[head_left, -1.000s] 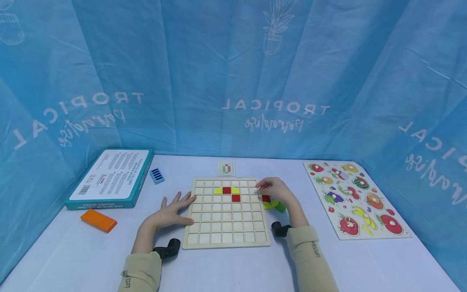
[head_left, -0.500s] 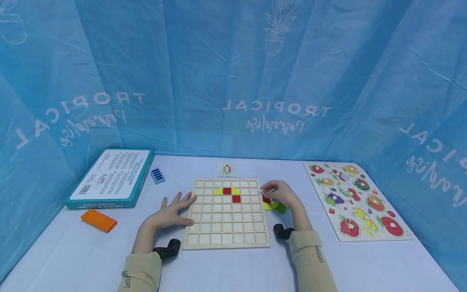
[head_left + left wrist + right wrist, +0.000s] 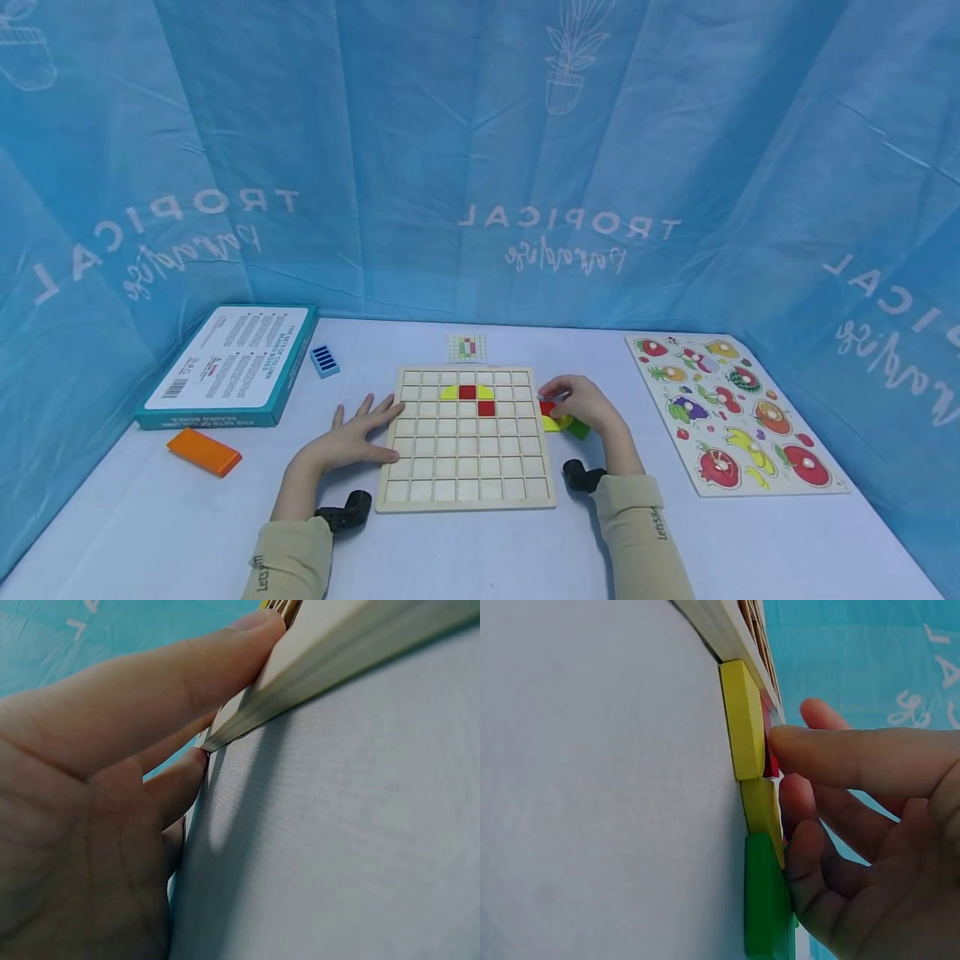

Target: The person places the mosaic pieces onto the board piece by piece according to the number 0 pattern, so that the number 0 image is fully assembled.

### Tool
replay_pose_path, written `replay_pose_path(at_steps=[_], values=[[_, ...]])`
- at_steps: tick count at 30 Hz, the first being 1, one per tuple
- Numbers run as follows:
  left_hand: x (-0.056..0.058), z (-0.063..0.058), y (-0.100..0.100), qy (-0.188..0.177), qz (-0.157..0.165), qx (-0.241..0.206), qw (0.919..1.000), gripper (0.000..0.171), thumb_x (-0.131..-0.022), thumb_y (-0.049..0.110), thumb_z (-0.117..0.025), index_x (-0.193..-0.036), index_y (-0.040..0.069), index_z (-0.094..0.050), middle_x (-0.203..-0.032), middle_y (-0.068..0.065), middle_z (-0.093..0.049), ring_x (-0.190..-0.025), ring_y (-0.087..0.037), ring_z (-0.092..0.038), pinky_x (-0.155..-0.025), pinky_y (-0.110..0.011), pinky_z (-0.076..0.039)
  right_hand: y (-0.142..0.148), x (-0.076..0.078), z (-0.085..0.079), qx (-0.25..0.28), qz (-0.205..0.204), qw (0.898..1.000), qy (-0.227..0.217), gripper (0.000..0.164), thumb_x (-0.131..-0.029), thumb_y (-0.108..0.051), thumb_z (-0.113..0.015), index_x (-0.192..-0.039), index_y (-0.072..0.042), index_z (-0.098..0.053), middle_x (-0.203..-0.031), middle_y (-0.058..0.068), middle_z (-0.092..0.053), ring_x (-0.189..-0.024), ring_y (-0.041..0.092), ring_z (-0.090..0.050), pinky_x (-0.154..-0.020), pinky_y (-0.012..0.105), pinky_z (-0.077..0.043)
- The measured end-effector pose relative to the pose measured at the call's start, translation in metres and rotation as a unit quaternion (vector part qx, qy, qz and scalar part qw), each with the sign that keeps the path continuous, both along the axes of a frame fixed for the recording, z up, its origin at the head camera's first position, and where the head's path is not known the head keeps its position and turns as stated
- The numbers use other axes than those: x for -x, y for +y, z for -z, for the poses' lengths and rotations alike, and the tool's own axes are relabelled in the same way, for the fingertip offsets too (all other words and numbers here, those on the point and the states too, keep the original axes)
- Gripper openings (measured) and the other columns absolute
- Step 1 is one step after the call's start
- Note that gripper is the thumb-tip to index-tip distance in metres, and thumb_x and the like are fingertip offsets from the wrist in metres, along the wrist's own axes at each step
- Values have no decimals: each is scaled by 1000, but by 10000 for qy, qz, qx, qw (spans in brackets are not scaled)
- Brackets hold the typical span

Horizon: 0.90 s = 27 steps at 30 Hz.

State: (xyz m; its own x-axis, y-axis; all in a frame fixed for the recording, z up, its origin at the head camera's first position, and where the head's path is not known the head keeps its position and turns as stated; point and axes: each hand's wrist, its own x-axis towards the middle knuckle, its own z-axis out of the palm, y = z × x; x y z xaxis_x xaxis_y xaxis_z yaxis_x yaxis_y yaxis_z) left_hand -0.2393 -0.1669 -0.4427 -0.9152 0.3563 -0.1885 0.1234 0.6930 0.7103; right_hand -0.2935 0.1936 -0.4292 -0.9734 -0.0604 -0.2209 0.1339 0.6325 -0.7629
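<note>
Left hand (image 3: pixel 347 442) at the grid board (image 3: pixel 446 467), right hand (image 3: pixel 585 403) at the red block (image 3: pixel 547 407).
Head view: left fingers were spread apart on the board's edge; the board lay between both hands, a small card (image 3: pixel 467 348) ahead of them. Left wrist view: the thumb rested on the board's rim. Right wrist view: the thumb was at the red block, a yellow block (image 3: pixel 742 724) beside it, a green block (image 3: pixel 765 900) nearer the wrist; grip could not be determined.
</note>
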Motion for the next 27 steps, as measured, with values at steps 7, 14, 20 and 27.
replay_pose_path(at_steps=[7,14,20,27], values=[[1,1,0,-8,12,-9,10000,91,-70,36,-74,-144,8,-30,-153,-17,-13,-139,-39,7,-104,-58,21,0,-1,0,-117,-69,9999,-24,27,-74,4,-68,-98,-9,-69,-96,7,-60,-86,22,-51,-72,31,-46],[0,0,0,4,36,13,10000,90,-71,36,-73,-144,8,-30,-153,-17,-13,-140,-39,7,-104,-58,21,0,-2,-2,-207,-48,9998,44,30,-75,3,-68,-101,-10,-67,-93,8,-56,-86,23,-49,-69,30,-45],[0,-1,0,8,49,-7,10000,90,-71,36,-73,-144,7,-30,-152,-18,-13,-139,-39,8,-104,-58,22,1,-1,-2,11,200,9995,241,35,-75,-1,-70,-108,-11,-64,-100,10,-56,-89,24,-51,-71,30,-48],[2,1,0,-28,35,31,10000,89,-71,37,-72,-144,8,-31,-153,-17,-13,-140,-39,8,-104,-58,21,0,-1,-4,352,464,9982,173,38,-78,-9,-72,-114,-12,-60,-104,12,-58,-91,25,-54,-75,31,-52]])
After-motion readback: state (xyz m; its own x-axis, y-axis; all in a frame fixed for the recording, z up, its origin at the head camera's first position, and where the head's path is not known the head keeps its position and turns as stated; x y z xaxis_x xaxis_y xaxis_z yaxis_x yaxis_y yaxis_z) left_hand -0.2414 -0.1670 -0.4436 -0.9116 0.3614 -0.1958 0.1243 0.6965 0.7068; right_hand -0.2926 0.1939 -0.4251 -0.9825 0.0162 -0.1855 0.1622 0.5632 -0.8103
